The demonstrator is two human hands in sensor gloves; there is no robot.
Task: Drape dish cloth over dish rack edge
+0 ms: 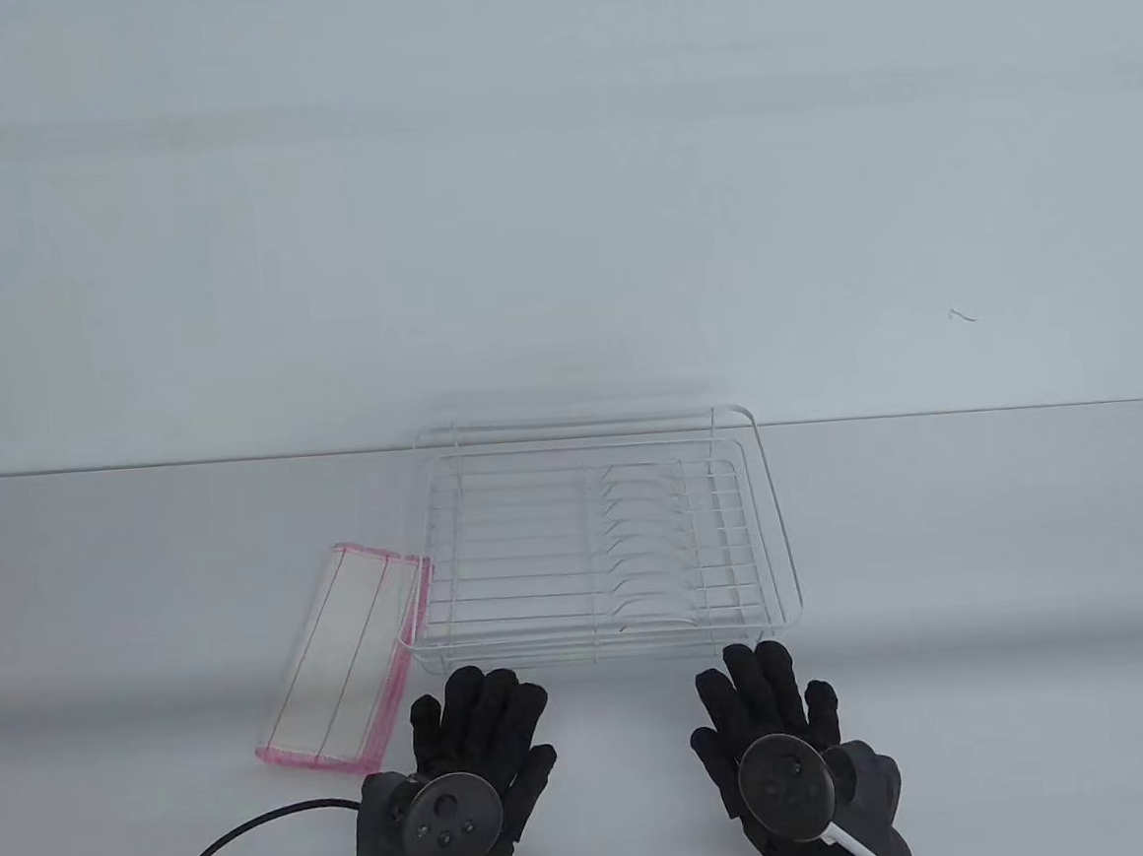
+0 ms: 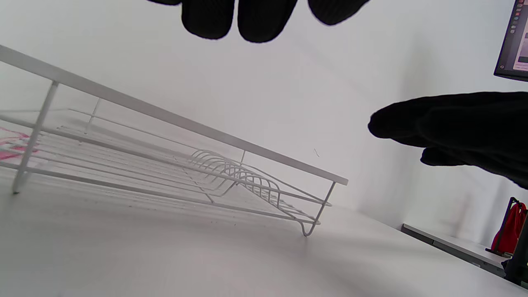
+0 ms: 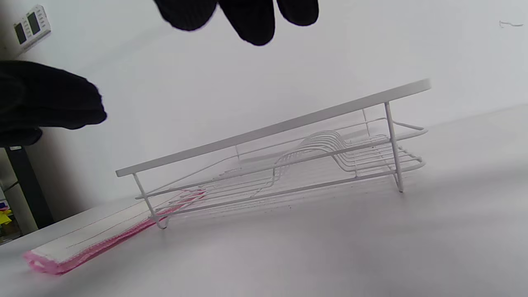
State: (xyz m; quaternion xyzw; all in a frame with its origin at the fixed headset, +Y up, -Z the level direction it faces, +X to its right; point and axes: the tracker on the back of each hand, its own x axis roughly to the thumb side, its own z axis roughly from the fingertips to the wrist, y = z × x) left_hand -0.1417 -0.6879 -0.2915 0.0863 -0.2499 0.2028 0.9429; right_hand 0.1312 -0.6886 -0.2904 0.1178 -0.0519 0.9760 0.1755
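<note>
A white wire dish rack stands at the table's middle, near the front; it also shows in the left wrist view and the right wrist view. A folded white dish cloth with pink edges lies flat on the table against the rack's left side, also seen in the right wrist view. My left hand lies flat and open on the table just in front of the rack's left end, right of the cloth. My right hand lies flat and open before the rack's right end. Both hold nothing.
A black cable curves across the table at the front left by my left wrist. The table's far edge runs behind the rack against a white wall.
</note>
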